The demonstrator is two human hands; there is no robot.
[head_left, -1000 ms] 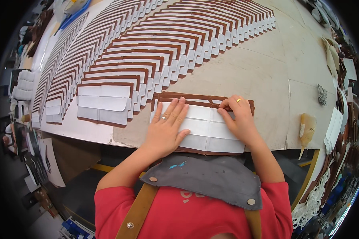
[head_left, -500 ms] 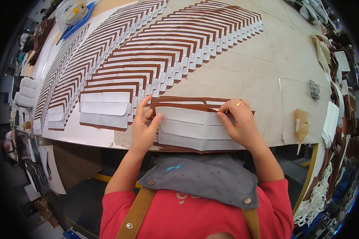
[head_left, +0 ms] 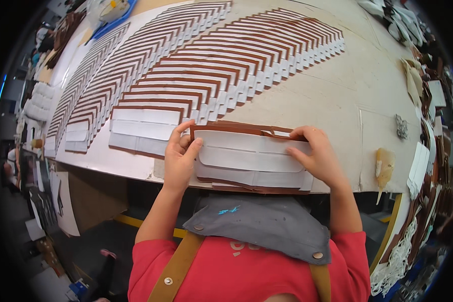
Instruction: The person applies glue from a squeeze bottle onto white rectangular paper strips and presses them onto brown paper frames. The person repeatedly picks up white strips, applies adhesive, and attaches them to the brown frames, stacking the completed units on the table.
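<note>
Both my hands hold a brown wallet-like panel with white layered pieces on its face (head_left: 246,151), close to the table's front edge. My left hand (head_left: 181,156) grips its left end, thumb on the white face and fingers behind. At the upper right corner, my right hand (head_left: 317,153) has its thumb on the front and its fingers over the brown top edge. Beneath and behind the panel lies a stack of similar brown panels (head_left: 267,190), mostly covered. To the left, an overlapping row of matching panels (head_left: 146,123) runs away across the table.
Further overlapping rows (head_left: 77,132) lie on the left of the pale table (head_left: 332,95). A yellowish squeeze bottle (head_left: 384,168) and a small crumpled grey thing (head_left: 401,127) rest at the right. A blue tray (head_left: 117,21) is at the far left. White cords (head_left: 402,259) hang at the lower right.
The panel's left end has come up off the stack, with my left hand closed on it. My right hand has shifted right along the top edge. The whole view has moved slightly.
</note>
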